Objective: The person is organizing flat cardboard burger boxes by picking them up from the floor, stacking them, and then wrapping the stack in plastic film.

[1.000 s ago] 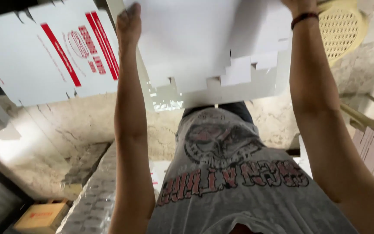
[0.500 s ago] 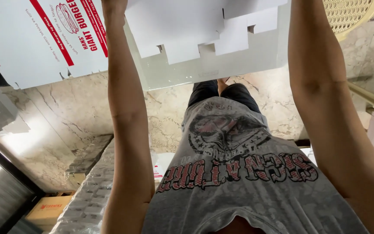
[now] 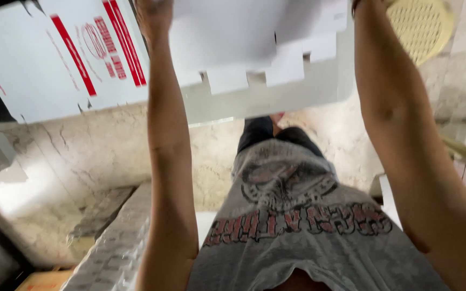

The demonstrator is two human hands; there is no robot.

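Printed flat carton [image 3: 55,59] far left, leaning. Left hand [image 3: 155,19] gripping edge of white cardboard sheet [image 3: 265,59], held out ahead, tabbed edge toward body. Right hand cut off by frame top; grip cannot be told. Yellow chair [image 3: 422,27] beyond.

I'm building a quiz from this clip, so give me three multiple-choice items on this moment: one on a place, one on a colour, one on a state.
1. Where is the round cream perforated plastic seat?
A. upper right corner
B. lower left corner
C. centre

2. What colour is the printing on the flat white cardboard box blank?
A. blue
B. red
C. green

3. How is the left hand?
A. resting on the marble floor
B. in a pocket
C. raised against the unprinted white cardboard piece

Answers: 1 A, it sits behind the right arm at the top. 2 B, stripes and print are red. 3 C, the arm reaches up to it.
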